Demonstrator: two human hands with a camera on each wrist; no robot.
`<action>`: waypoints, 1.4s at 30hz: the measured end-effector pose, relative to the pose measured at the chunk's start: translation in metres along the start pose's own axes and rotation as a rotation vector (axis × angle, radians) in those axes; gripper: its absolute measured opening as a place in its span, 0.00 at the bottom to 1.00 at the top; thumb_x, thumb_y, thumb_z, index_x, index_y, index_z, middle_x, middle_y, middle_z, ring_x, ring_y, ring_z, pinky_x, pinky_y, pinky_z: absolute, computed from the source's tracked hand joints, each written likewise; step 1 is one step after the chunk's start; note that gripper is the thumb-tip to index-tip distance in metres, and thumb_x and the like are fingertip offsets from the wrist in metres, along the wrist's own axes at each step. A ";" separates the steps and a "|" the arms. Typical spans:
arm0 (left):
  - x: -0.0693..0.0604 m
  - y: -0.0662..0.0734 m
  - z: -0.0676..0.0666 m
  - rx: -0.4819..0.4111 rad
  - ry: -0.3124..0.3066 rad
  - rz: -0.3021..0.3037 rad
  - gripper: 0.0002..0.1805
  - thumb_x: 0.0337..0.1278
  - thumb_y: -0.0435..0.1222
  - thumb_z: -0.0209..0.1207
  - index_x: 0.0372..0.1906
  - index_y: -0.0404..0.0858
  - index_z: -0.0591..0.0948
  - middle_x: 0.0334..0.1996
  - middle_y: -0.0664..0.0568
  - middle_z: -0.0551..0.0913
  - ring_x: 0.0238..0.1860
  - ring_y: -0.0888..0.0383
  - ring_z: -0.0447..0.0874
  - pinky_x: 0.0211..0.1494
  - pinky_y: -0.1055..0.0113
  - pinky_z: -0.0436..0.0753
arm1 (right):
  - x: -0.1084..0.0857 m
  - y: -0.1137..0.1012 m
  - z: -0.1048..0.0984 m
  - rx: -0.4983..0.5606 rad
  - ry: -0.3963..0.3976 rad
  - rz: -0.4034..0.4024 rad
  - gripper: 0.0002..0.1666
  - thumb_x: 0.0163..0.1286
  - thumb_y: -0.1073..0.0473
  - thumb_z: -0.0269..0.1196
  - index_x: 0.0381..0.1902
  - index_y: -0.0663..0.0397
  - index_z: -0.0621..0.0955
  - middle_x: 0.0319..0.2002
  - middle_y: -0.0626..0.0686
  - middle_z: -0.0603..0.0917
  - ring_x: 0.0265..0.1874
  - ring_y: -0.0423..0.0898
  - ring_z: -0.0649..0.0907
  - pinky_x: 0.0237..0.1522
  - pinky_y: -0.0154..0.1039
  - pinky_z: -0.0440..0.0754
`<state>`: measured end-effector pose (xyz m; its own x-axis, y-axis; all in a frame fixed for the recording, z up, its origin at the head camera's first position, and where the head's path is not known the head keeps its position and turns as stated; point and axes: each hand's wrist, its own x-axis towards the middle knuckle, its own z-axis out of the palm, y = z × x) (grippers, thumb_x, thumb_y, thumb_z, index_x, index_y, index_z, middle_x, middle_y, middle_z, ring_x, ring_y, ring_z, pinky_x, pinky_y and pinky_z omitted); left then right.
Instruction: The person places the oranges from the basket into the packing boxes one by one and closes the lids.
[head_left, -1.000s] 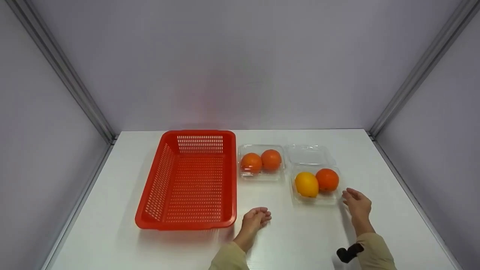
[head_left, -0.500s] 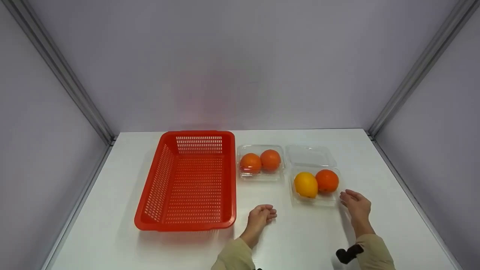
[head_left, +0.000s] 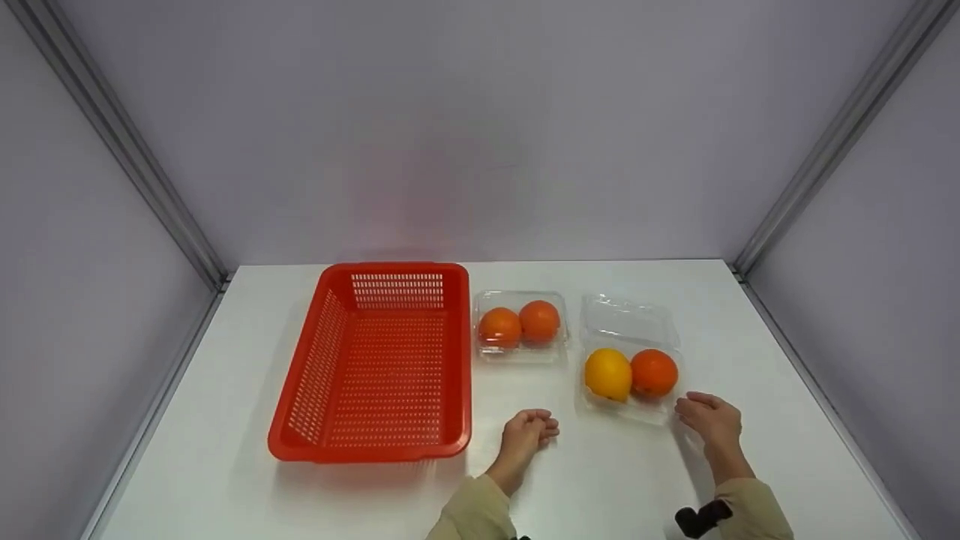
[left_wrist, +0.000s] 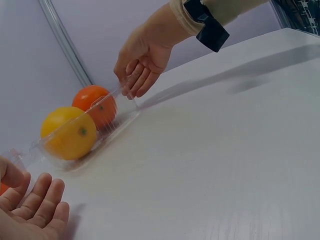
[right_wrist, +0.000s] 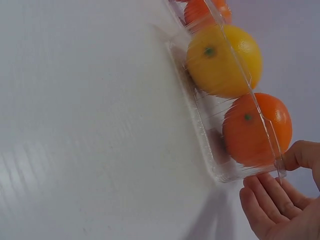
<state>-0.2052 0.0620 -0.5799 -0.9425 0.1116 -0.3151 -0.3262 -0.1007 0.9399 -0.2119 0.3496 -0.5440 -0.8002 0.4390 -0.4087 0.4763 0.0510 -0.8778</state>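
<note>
A clear plastic clamshell box (head_left: 634,411) stands with its lid (head_left: 628,321) folded back behind it. In it a yellow-orange fruit (head_left: 608,374) lies to the left of an orange (head_left: 654,373). My right hand (head_left: 712,424) pinches the box's near right rim, thumb inside and fingers outside, as the right wrist view shows by the fingers (right_wrist: 270,197). My left hand (head_left: 526,442) is held above the table left of the box, fingers loosely bent and holding nothing; in the left wrist view its fingers (left_wrist: 40,200) are apart from the box.
A large red plastic basket (head_left: 464,360) with slotted walls occupies the left of the white table (head_left: 600,487). Between basket and open box, towards the back, sits a second clear box (head_left: 559,352) with two oranges (head_left: 539,321). Pale walls close off the back and sides.
The open box has turned slightly and shifted a little towards me, its lid moving right. My right hand has come nearer with it. My left hand has moved rightwards.
</note>
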 end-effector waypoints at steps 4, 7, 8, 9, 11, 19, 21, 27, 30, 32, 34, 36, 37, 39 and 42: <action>0.001 -0.001 -0.002 0.008 0.002 -0.009 0.14 0.62 0.30 0.47 0.48 0.27 0.77 0.41 0.40 0.87 0.39 0.60 0.87 0.43 0.67 0.84 | -0.005 -0.002 -0.001 -0.053 -0.049 0.003 0.32 0.64 0.61 0.63 0.61 0.73 0.69 0.26 0.41 0.82 0.27 0.34 0.82 0.36 0.29 0.85; 0.001 -0.002 -0.004 0.004 0.007 -0.015 0.14 0.62 0.30 0.47 0.48 0.27 0.77 0.41 0.40 0.87 0.39 0.59 0.87 0.42 0.68 0.83 | -0.007 -0.003 -0.003 -0.065 -0.090 -0.021 0.31 0.65 0.61 0.62 0.61 0.75 0.68 0.24 0.40 0.83 0.26 0.33 0.82 0.34 0.27 0.84; 0.000 -0.002 -0.004 0.001 0.007 -0.016 0.14 0.62 0.30 0.47 0.48 0.28 0.77 0.41 0.40 0.87 0.39 0.59 0.87 0.42 0.68 0.83 | -0.007 -0.004 -0.005 -0.061 -0.101 -0.030 0.31 0.66 0.61 0.61 0.61 0.76 0.67 0.24 0.40 0.83 0.26 0.33 0.82 0.34 0.26 0.84; 0.000 -0.002 -0.005 0.001 0.005 -0.011 0.14 0.62 0.30 0.46 0.48 0.27 0.77 0.41 0.40 0.87 0.39 0.59 0.87 0.43 0.68 0.83 | -0.007 -0.004 -0.006 -0.054 -0.106 -0.036 0.31 0.67 0.60 0.60 0.61 0.76 0.67 0.23 0.39 0.83 0.26 0.32 0.82 0.34 0.25 0.83; -0.001 -0.002 -0.005 -0.002 0.002 -0.005 0.14 0.62 0.30 0.46 0.48 0.27 0.76 0.41 0.39 0.86 0.40 0.58 0.87 0.43 0.67 0.83 | -0.005 -0.004 -0.008 -0.034 -0.119 -0.049 0.32 0.69 0.59 0.58 0.63 0.76 0.66 0.25 0.37 0.83 0.27 0.30 0.82 0.35 0.24 0.83; -0.005 -0.001 -0.006 -0.011 -0.002 -0.010 0.14 0.62 0.29 0.46 0.48 0.27 0.77 0.40 0.41 0.87 0.39 0.59 0.87 0.43 0.68 0.83 | 0.012 0.000 -0.008 0.055 -0.146 -0.068 0.37 0.68 0.59 0.60 0.68 0.73 0.61 0.31 0.36 0.84 0.31 0.27 0.83 0.41 0.25 0.84; -0.005 -0.001 -0.006 -0.008 -0.006 -0.015 0.14 0.62 0.29 0.46 0.48 0.28 0.77 0.40 0.42 0.87 0.40 0.60 0.87 0.44 0.67 0.84 | 0.014 0.000 -0.007 0.047 -0.143 -0.061 0.38 0.68 0.59 0.60 0.69 0.72 0.61 0.32 0.37 0.84 0.32 0.27 0.83 0.42 0.25 0.84; -0.003 -0.002 -0.003 -0.001 -0.012 -0.001 0.15 0.63 0.28 0.46 0.49 0.25 0.77 0.41 0.39 0.86 0.41 0.58 0.87 0.46 0.65 0.85 | 0.015 0.000 -0.009 0.014 -0.136 -0.036 0.38 0.68 0.56 0.62 0.69 0.68 0.62 0.34 0.36 0.83 0.34 0.28 0.83 0.43 0.25 0.84; -0.001 -0.001 -0.003 0.003 -0.010 0.003 0.15 0.63 0.28 0.46 0.49 0.24 0.77 0.42 0.38 0.86 0.41 0.57 0.87 0.46 0.64 0.85 | 0.014 0.000 -0.010 0.016 -0.138 -0.029 0.39 0.67 0.56 0.63 0.69 0.68 0.63 0.34 0.36 0.83 0.34 0.29 0.83 0.43 0.25 0.84; -0.001 0.000 -0.003 0.006 -0.009 0.006 0.15 0.63 0.28 0.46 0.49 0.24 0.77 0.41 0.39 0.86 0.40 0.58 0.87 0.46 0.64 0.85 | 0.014 0.001 -0.010 0.024 -0.142 -0.025 0.39 0.66 0.57 0.63 0.69 0.68 0.62 0.34 0.36 0.82 0.34 0.29 0.83 0.42 0.25 0.84; -0.001 0.002 -0.003 0.010 -0.014 0.006 0.15 0.63 0.28 0.47 0.49 0.25 0.78 0.41 0.41 0.86 0.40 0.60 0.87 0.46 0.66 0.85 | 0.014 0.002 -0.009 0.028 -0.151 -0.023 0.39 0.67 0.57 0.63 0.69 0.69 0.62 0.33 0.36 0.83 0.33 0.29 0.83 0.42 0.25 0.84; -0.002 0.004 -0.003 0.017 -0.014 0.004 0.15 0.62 0.28 0.47 0.49 0.25 0.78 0.41 0.41 0.86 0.40 0.60 0.87 0.46 0.65 0.85 | 0.014 0.002 -0.009 0.029 -0.161 -0.025 0.39 0.67 0.57 0.63 0.69 0.69 0.62 0.33 0.36 0.83 0.33 0.29 0.83 0.42 0.26 0.84; -0.002 0.004 -0.002 0.014 -0.013 0.008 0.15 0.62 0.28 0.47 0.48 0.24 0.78 0.41 0.40 0.86 0.40 0.60 0.87 0.46 0.65 0.84 | 0.013 0.002 -0.009 0.037 -0.167 -0.032 0.38 0.67 0.58 0.62 0.68 0.70 0.62 0.32 0.36 0.83 0.33 0.29 0.84 0.43 0.26 0.84; -0.002 0.005 -0.002 0.013 -0.011 0.010 0.15 0.61 0.28 0.47 0.48 0.24 0.78 0.41 0.39 0.86 0.39 0.60 0.87 0.46 0.65 0.84 | 0.010 0.003 -0.009 0.052 -0.184 -0.044 0.37 0.67 0.59 0.62 0.67 0.72 0.62 0.32 0.37 0.84 0.34 0.30 0.85 0.44 0.27 0.84; -0.001 0.003 -0.001 0.008 -0.005 0.015 0.15 0.60 0.28 0.48 0.47 0.24 0.78 0.40 0.39 0.87 0.39 0.59 0.87 0.45 0.66 0.84 | 0.006 0.002 -0.009 0.059 -0.198 -0.050 0.35 0.67 0.60 0.62 0.66 0.74 0.64 0.30 0.37 0.84 0.33 0.30 0.85 0.43 0.27 0.85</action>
<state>-0.2054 0.0611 -0.5768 -0.9469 0.1154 -0.3002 -0.3114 -0.0946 0.9456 -0.2119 0.3606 -0.5459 -0.8811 0.2520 -0.4001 0.4166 0.0134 -0.9090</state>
